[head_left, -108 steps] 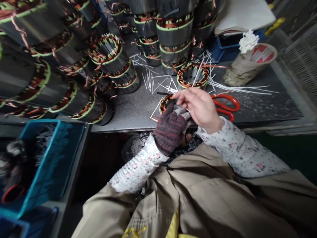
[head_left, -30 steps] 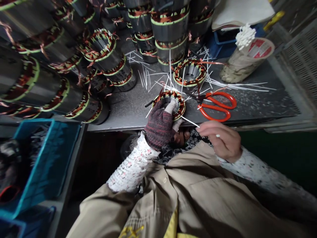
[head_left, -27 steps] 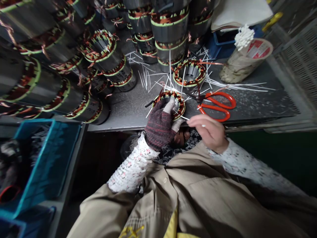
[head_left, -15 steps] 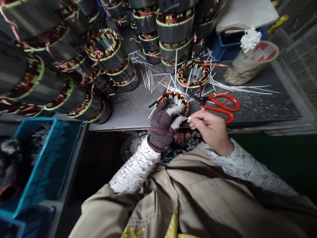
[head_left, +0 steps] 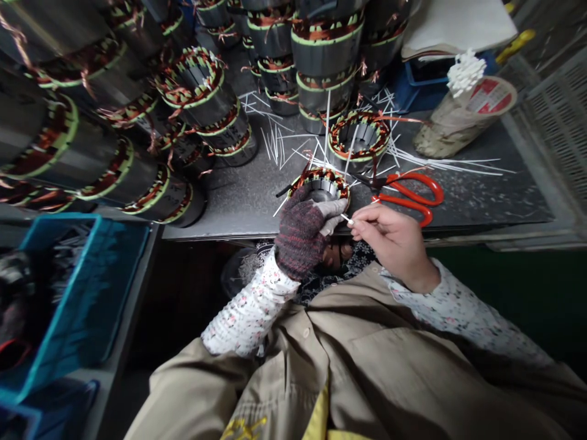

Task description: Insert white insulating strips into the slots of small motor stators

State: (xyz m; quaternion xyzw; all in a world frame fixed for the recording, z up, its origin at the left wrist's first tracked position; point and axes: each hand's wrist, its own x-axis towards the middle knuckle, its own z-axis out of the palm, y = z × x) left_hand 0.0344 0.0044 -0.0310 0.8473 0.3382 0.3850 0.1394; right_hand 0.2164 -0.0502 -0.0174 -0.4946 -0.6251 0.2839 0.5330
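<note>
A small motor stator [head_left: 342, 180] with copper windings and a pale green rim sits at the bench's front edge. My left hand [head_left: 300, 229], in a dark knitted glove with pale wrapped fingertips, is closed over its near left side. My right hand [head_left: 389, 238], bare, pinches a thin white stick [head_left: 347, 219] by its end. The stick's other end meets the wrapped fingertips at the stator's near rim. Another white stick [head_left: 327, 131] stands upright behind the stator. Orange-handled scissors [head_left: 415, 188] lie just beyond my right hand, blades toward the stator.
Behind stands a second stator [head_left: 358, 137], with loose white sticks [head_left: 444, 164] scattered around. Stacked stators [head_left: 328, 52] rise at the back and left. A container of white sticks [head_left: 452, 116] leans at right. A teal bin [head_left: 110, 287] is at lower left.
My right hand has shifted slightly right and down, and more of the white stick shows between the hands. The left wrapped fingers have closed nearer together on the stator's near side.
</note>
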